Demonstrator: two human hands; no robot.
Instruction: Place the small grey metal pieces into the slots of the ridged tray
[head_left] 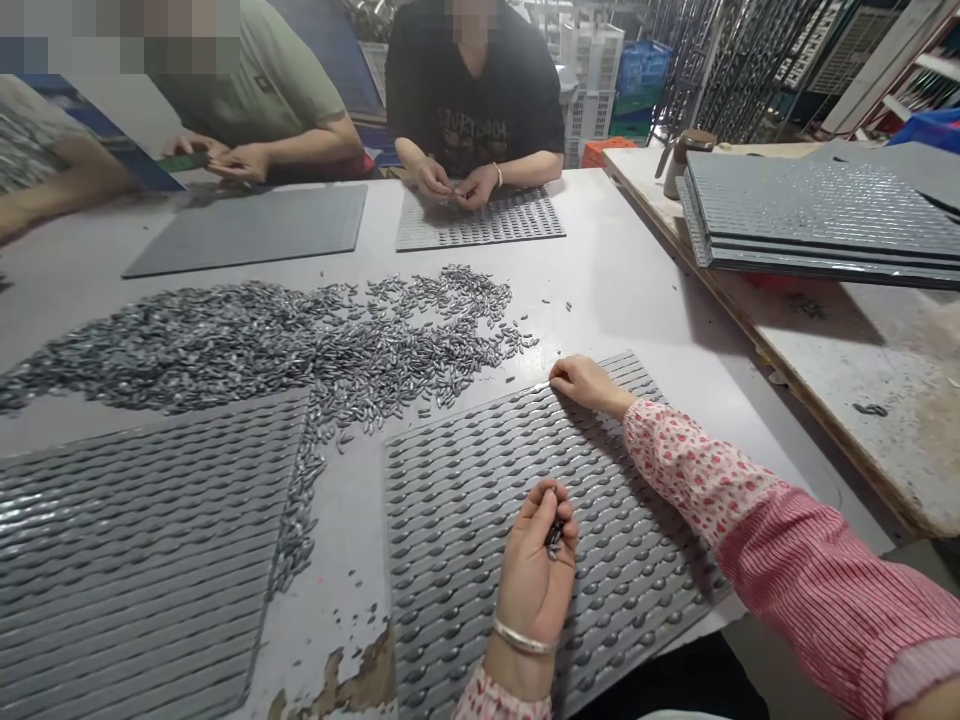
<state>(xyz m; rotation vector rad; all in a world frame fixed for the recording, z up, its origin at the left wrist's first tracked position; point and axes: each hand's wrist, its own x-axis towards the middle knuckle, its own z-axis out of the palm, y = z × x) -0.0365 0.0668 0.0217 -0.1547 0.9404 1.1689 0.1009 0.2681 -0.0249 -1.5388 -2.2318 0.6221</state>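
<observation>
A grey slotted tray (450, 500) lies on the table in front of me, its rows of oval pockets partly filled with small dark metal pieces. My left hand (536, 560) hovers over the tray's near middle, fingers curled around a few of those metal pieces (554, 535). My right hand (589, 383) rests with fingertips down on the tray's far edge; whether it holds a piece is hidden. A big loose heap of the same metal pieces (285, 340) spreads across the table just beyond the tray.
A second slotted tray (135, 540) lies at the left. Across the table, one person works over a tray (480, 218), another beside a flat grey sheet (255, 228). A stack of trays (817, 215) sits on the side bench at right.
</observation>
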